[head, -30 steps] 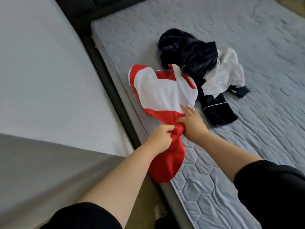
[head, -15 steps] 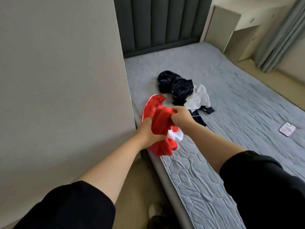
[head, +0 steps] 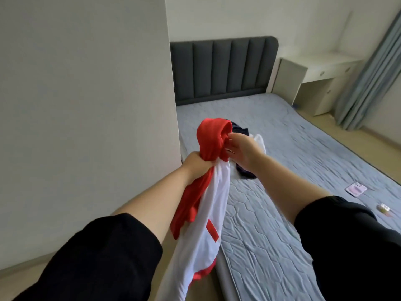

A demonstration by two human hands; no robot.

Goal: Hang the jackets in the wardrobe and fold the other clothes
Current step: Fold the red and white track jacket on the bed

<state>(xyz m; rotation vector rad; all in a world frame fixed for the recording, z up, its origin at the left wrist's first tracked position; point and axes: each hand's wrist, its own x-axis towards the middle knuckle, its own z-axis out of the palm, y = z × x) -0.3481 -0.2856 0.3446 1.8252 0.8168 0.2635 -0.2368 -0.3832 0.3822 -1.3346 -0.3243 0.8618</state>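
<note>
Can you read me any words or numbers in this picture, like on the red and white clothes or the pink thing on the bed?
None: no text here can be read.
Red and white garment: only a plain red patch, no letters.
Pink item on the mattress: too small to read.
Small pale item beside it: too small to read.

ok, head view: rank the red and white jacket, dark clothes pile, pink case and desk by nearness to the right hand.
1. red and white jacket: touching the right hand, at its fingertips, to its left.
2. dark clothes pile: on the mattress, just under and beyond the hand.
3. pink case: on the mattress, off to the right.
4. desk: far right corner, by the curtain.
</note>
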